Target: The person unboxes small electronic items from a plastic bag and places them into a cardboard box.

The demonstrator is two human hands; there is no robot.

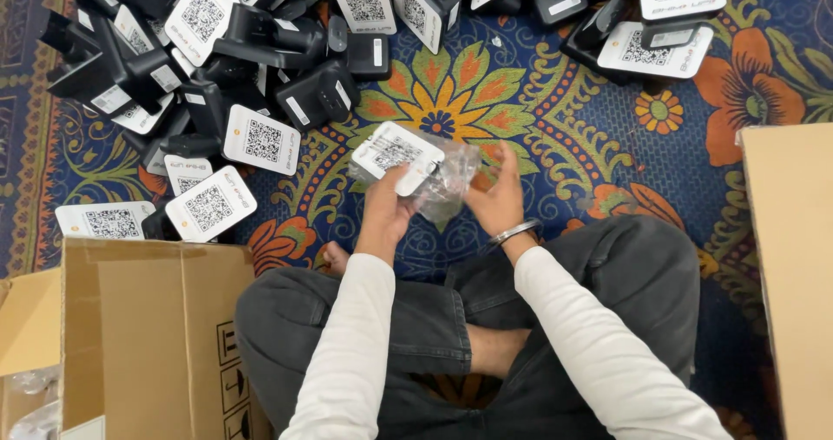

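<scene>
Left hand (388,199) grips a white code card (396,152) on a black device, pinched at its lower edge, while the right hand (496,199) clutches the clear plastic bag (451,173) wrapped around it, both held above the patterned carpet (538,136) just past the crossed legs. By my read, this 1 unit is mid-handling, bag only partly on. A big pile of black devices (217,49) with white cards lies beyond, apparently unbagged. 2 cardboard boxes, the left box (139,336) and the right box (790,266), flank the person.

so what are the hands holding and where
Left hand grips the lower edge of a white code card stand; right hand holds the clear plastic bag around it by its right side.
</scene>
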